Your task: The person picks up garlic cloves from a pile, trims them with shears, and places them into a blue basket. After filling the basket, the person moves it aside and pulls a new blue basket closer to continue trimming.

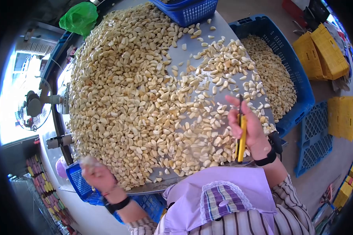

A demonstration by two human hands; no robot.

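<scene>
Peeled garlic cloves [117, 98] cover most of the metal table, heaped at the left and back, thinner toward the right. My right hand [250, 127] is over the table's right part, closed around a slim yellow-handled cutter [242, 137] whose dark narrow tip points away from me. Its index finger stretches out along the tool. At the front left, my left hand [98, 176] is blurred by motion, its fingers curled around what look like pale garlic cloves. It hovers above a small blue basket [76, 178] at the table's edge.
A large blue crate [304, 88] holding cloves stands right of the table. Another blue basket [196, 13] sits at the far edge, a green plastic bag [79, 18] at the far left. A fan [34, 105] stands left. Yellow crates [325, 51] and a blue pallet [313, 137] lie to the right.
</scene>
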